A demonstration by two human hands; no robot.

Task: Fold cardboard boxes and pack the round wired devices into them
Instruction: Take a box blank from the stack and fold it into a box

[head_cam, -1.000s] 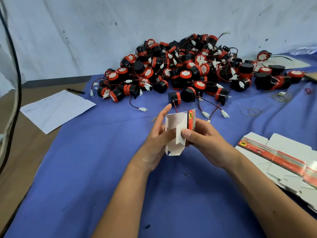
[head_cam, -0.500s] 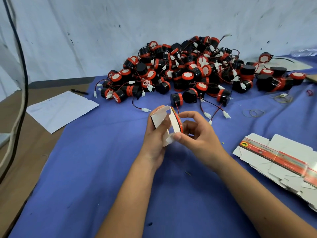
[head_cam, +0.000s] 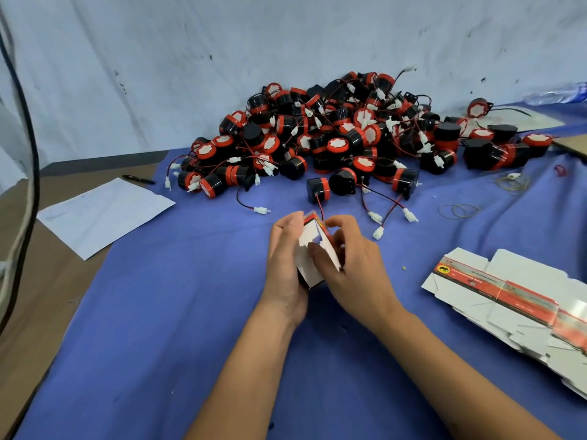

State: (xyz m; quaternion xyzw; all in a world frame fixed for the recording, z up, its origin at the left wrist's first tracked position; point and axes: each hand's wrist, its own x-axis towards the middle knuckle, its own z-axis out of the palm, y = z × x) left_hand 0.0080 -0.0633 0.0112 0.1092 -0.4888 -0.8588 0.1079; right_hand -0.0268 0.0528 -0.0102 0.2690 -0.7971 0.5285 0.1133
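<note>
A small white cardboard box (head_cam: 309, 249) with a red printed edge is held above the blue cloth, its flaps partly folded. My left hand (head_cam: 284, 265) grips its left side, fingers up along the wall. My right hand (head_cam: 349, 265) holds the right side, thumb pressing a white flap inward and fingers curled over the top edge. Behind the box lies a large pile of round black-and-red wired devices (head_cam: 343, 138) with white connectors. One device (head_cam: 317, 189) sits nearest, its red wire running toward the box.
A stack of flat unfolded boxes (head_cam: 514, 300) lies at the right on the blue cloth (head_cam: 158, 328). A white paper sheet (head_cam: 101, 214) and a pen (head_cam: 138, 179) lie at the left. Rubber bands (head_cam: 459, 210) sit right of the pile. A cable (head_cam: 22, 185) hangs at far left.
The box has been turned and closed up further between my hands. My right thumb now presses a flap in, and both hands sit lower and closer together.
</note>
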